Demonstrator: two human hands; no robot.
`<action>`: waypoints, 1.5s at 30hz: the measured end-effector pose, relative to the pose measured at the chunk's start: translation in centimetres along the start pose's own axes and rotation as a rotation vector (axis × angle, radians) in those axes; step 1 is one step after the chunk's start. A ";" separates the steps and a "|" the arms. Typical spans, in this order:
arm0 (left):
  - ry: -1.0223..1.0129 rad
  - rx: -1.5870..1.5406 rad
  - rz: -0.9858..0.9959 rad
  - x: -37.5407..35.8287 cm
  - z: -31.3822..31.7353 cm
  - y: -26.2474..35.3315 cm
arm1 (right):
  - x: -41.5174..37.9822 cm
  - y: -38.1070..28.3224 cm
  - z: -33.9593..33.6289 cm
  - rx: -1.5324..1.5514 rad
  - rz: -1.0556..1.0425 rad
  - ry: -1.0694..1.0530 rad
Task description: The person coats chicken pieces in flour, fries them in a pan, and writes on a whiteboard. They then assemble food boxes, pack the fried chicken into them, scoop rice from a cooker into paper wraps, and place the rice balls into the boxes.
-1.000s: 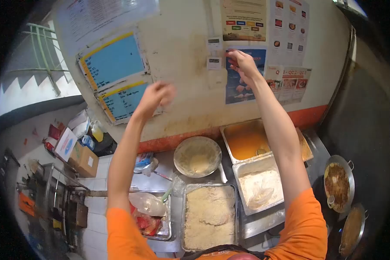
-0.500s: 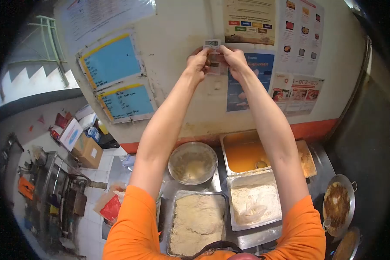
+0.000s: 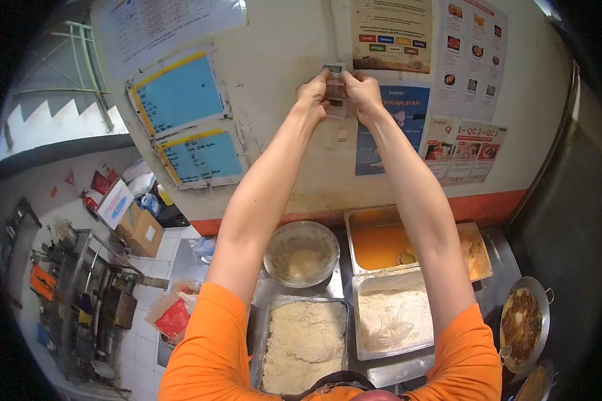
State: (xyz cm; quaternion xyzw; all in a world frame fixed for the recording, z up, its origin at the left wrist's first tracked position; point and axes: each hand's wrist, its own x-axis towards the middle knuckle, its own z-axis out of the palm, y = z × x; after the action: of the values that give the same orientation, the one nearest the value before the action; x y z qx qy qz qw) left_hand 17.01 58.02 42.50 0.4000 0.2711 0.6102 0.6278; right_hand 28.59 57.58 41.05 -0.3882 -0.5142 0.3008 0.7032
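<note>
Both my arms reach up to the wall, where a small white digital timer (image 3: 334, 68) with a grey display sits between my hands. My left hand (image 3: 312, 93) grips its left side with curled fingers. On the other side, my right hand (image 3: 362, 95) holds it with the thumb near the front. Just below the timer, other small white and clear pieces show between my hands, too small to make out. The digits on the display are not readable.
Below stand a metal bowl (image 3: 302, 254), a tray of breading (image 3: 306, 344), a bin of white flour (image 3: 393, 314) with a scoop, and a pan of orange liquid (image 3: 378, 246). A wok (image 3: 523, 324) of oil is at right. Posters (image 3: 390, 127) hang by the hands.
The view has shifted slightly, so the wall and trays sit a little further right and down. Both hands stay on the timer, with my fingers slightly repositioned.
</note>
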 end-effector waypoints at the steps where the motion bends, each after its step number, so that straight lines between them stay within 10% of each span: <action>1: -0.015 0.049 0.008 0.3 -0.7 0.1 | -0.6 -0.5 -0.3 0.036 0.009 -0.046; 45: -0.085 0.200 0.008 5.1 -2.6 0.3 | -1.1 -0.5 -1.6 -0.133 -0.053 -0.099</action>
State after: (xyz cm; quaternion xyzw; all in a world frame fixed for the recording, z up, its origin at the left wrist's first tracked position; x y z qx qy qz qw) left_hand 15.29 63.43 42.12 0.4872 0.3023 0.5652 0.5931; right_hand 29.83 56.08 40.66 -0.4050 -0.5773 0.2661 0.6572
